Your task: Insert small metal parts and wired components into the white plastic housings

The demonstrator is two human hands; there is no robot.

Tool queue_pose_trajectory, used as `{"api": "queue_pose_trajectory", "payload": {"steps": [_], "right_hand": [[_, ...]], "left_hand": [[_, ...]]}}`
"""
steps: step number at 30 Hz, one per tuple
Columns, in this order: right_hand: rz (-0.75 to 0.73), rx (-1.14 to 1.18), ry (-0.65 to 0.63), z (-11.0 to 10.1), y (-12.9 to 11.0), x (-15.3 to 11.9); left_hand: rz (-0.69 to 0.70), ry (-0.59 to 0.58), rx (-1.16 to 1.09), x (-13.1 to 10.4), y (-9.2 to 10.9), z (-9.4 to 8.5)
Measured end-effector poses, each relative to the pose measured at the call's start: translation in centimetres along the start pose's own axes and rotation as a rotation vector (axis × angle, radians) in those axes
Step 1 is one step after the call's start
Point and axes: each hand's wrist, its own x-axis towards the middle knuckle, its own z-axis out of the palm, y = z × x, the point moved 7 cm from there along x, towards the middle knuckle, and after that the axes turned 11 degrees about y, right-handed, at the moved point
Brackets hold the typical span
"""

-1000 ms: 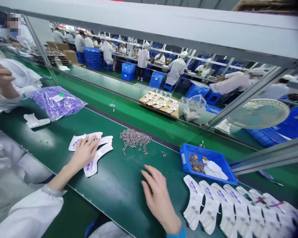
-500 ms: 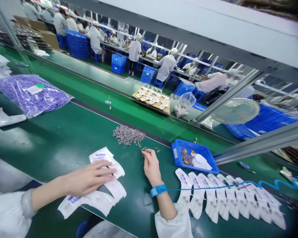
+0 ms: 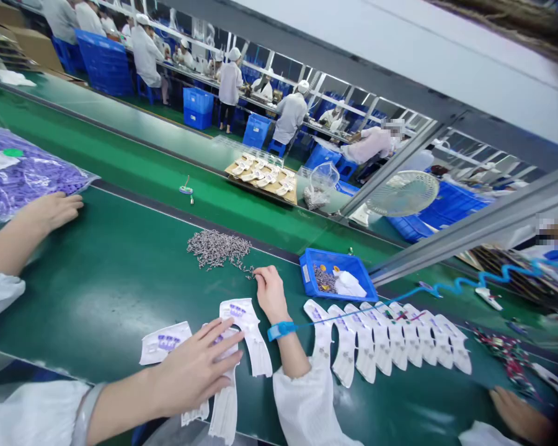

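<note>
My left hand (image 3: 204, 365) lies with fingers spread over several curved white plastic shells (image 3: 256, 353), which have purple parts set in them. It partly covers them. My right hand (image 3: 272, 296), with a blue strap at the wrist, has thumb and finger pinched together at the loose end of a pile of small metal pieces (image 3: 218, 248). What sits between those fingertips is too small to make out. To the right of that hand stands a row of similar white shells (image 3: 344, 347), lying side by side with small metal bits in their lower halves.
A blue tray (image 3: 309, 288) with metal pieces and a white item stands behind the row. Another person's hand (image 3: 51, 214) is by a bag of purple parts (image 3: 32, 176); a further hand (image 3: 516, 409) shows at lower right. A wire bundle (image 3: 506, 353) lies at right.
My left hand and the shells under it have shifted right, and the shells are spread differently. My right hand stays pinched by the pile. Other people's hands have appeared at both sides; the view has turned.
</note>
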Motion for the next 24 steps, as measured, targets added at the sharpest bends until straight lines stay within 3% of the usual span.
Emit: {"api": "queue_pose_trajectory", "payload": {"steps": [4, 8, 10, 13, 18, 20, 24], "right_hand": [[0.105, 0.19, 0.126, -2.1, 0.1, 0.7], [0.095, 0.121, 0.147, -4.0, -0.3, -0.5], [0.107, 0.082, 0.115, -4.6, -0.5, -1.4], [0.12, 0.028, 0.007, -4.7, -0.8, -2.6], [0.064, -0.13, -0.185, -2.8, -2.4, -3.5], [0.049, -0.221, -0.241, -1.3, -3.0, -3.4], [0.017, -0.353, -0.278, 0.9, -3.5, -2.7]], "left_hand": [[0.198, -0.056, -0.185, -0.3, 0.2, -0.3], [0.368, -0.029, -0.285, 0.8, -0.6, -0.8], [0.386, -0.017, -0.285, 1.6, -0.7, -0.7], [0.212, 0.021, -0.222, 3.4, -2.3, -0.5], [-0.309, 0.034, -0.182, 6.7, -8.8, 0.2], [-0.364, 0.028, -0.208, 8.1, -10.4, 0.8], [-0.362, 0.003, -0.223, 10.0, -11.4, 2.2]]}}
